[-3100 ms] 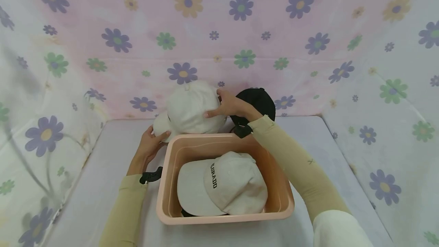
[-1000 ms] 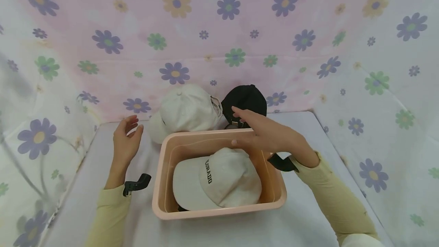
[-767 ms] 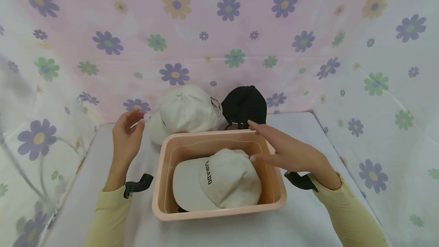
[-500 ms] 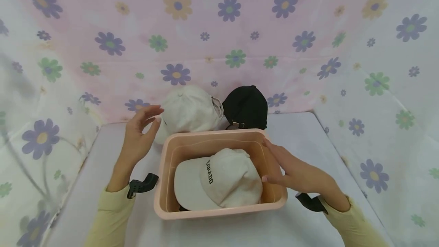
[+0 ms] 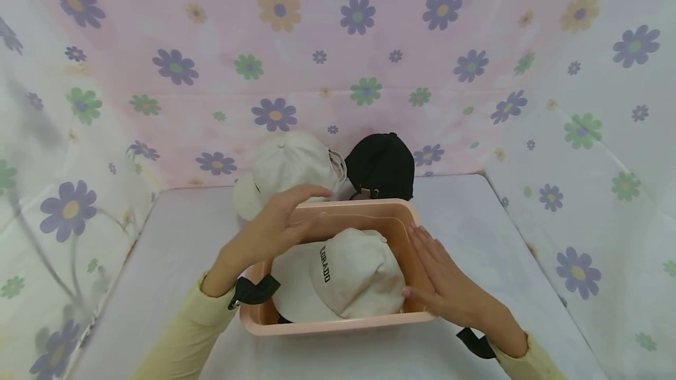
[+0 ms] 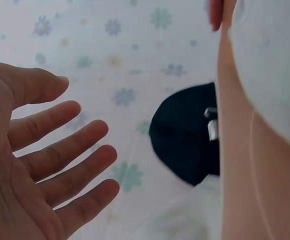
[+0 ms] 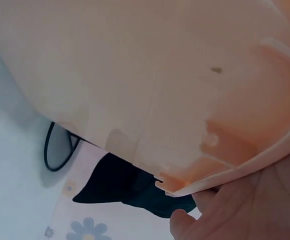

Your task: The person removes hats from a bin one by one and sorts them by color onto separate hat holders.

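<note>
"Where's the left hand (image 5: 270, 227)?"
"Near ten o'clock of the rectangular pink plastic tub (image 5: 343, 327), fingers spread, holding nothing."
"Next?"
"Round white cloth cap (image 5: 293, 160) at eleven, lettered cream cloth cap (image 5: 359, 274) inside, round black cloth cap (image 5: 382, 163) at one."
"Right hand (image 5: 454, 286)?"
"At three, straight fingers touching the tub."

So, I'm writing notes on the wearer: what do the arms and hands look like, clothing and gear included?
Pale yellow sleeves cover the forearms, ending near the wrists. A curved black piece shows at each wrist. The left hand and right hand wear no gloves.
</note>
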Tool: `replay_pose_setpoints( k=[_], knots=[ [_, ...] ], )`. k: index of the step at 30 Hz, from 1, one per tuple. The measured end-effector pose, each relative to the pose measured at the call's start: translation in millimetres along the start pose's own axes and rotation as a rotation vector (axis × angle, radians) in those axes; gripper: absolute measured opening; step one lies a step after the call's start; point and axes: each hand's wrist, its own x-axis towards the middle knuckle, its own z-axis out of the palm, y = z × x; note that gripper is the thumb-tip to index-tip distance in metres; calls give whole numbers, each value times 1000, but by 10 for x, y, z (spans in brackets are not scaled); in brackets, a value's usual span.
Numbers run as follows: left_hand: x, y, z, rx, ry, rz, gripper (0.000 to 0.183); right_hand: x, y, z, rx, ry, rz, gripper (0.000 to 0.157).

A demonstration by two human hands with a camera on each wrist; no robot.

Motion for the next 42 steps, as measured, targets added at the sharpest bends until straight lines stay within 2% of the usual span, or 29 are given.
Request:
replay_pose_setpoints(
  k=[5, 7, 9, 14, 19, 25, 28, 33, 36, 42],
  knots=[
    [105, 68, 270, 53, -147, 24, 35, -3, -9, 34, -82, 33, -7, 98],
    [151, 42, 405, 64, -202, 40, 35, -8, -17, 40, -94, 31, 1, 97],
    [186, 24, 527, 70, -256, 28, 37, -12, -25, 46, -107, 29, 3, 96],
    [269, -28, 785, 125, -366, 1, 43, 4, -29, 54, -157, 49, -33, 95],
    [296, -83, 978, 164, -434, 30, 50, -1, -15, 43, -179, 78, -66, 96],
    [287, -117, 1065, 192, -412, 15, 50, -11, 3, 57, -156, 80, -65, 93],
    [287, -117, 1080, 181, -361, 0, 45, -8, 14, 68, -152, 90, -72, 92],
    [296, -100, 1092, 102, -278, -13, 36, -5, 18, 67, -142, 103, -63, 92],
    [297, -85, 1092, 95, -277, -24, 34, -6, 10, 66, -123, 99, -50, 91],
    [296, -43, 1070, 133, -320, -47, 33, -4, 3, 86, -102, 99, -45, 91]
  ],
)
